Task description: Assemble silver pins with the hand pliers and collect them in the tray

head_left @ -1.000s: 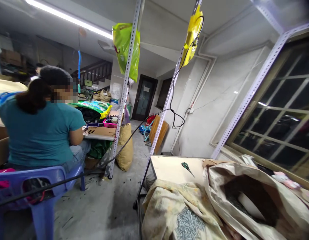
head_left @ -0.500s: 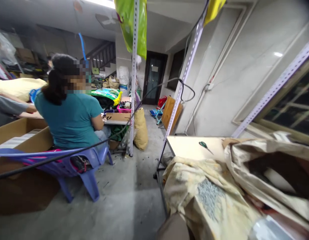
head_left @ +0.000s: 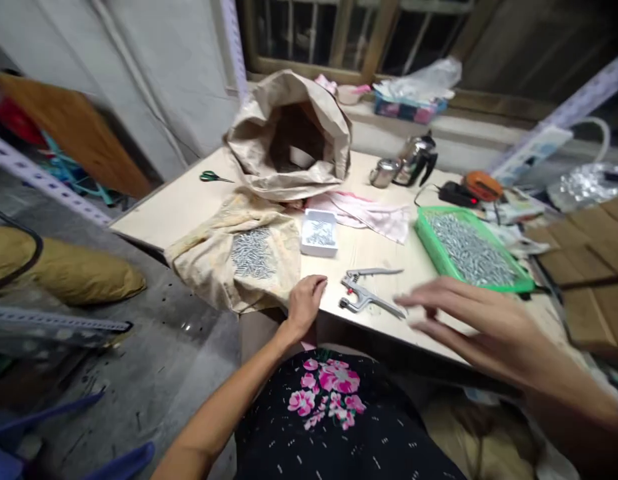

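My left hand [head_left: 306,303] is at the table's front edge, fingers curled in; whatever they may hold is hidden. My right hand [head_left: 469,320], slightly blurred, hovers over the table's right part with fingers apart and nothing in them. Between the hands lie grip pliers [head_left: 371,293] with grey handles, fingertips close to the handle ends. Behind my left hand stands a small white box [head_left: 319,233] of small silver metal pieces. More such pieces [head_left: 253,253] lie on a stained cloth sack [head_left: 203,247]. A green tray [head_left: 426,247] beyond my right hand is full of them.
A large open sack [head_left: 243,147] stands at the back, green-handled scissors [head_left: 211,177] to its left. A pink cloth [head_left: 373,213], metal kettle [head_left: 413,160] and metal cup [head_left: 384,173] are behind the pliers. Cardboard boxes [head_left: 593,307] stack at right. A purple post [head_left: 49,180] rises at left.
My view has swung right and down, from the room with a seated person in a teal shirt to the table. Both my hands have come into view.
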Demonstrator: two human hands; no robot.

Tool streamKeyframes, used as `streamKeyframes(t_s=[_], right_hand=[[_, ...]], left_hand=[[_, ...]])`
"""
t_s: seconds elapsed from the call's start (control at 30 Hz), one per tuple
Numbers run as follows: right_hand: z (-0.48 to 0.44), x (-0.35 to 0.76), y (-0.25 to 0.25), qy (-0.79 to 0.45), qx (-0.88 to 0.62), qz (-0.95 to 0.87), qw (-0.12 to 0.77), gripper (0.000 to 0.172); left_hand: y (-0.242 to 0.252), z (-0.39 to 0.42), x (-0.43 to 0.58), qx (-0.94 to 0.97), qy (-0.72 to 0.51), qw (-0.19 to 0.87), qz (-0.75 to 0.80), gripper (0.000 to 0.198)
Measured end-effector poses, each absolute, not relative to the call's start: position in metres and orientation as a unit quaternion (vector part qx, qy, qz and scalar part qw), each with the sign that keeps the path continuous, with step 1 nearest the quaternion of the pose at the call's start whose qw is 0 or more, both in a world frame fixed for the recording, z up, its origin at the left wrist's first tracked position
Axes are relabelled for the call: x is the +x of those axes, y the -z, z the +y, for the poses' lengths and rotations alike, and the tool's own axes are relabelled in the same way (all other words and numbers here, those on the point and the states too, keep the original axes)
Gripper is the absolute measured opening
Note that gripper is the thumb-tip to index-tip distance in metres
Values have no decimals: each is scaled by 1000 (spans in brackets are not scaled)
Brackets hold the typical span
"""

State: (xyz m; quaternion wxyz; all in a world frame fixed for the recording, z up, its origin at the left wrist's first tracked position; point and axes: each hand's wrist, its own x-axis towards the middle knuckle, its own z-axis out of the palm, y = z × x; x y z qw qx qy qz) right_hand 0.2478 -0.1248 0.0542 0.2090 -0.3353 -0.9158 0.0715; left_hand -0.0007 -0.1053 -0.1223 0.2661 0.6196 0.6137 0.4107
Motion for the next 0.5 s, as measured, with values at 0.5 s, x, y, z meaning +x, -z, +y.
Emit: streamKeyframes(t_s=[0.5], right_hand=[[-97, 285, 97, -50, -467, -873, 127, 24]], left_hand=[[82, -86, 12, 461, -290, 534, 646, 39]])
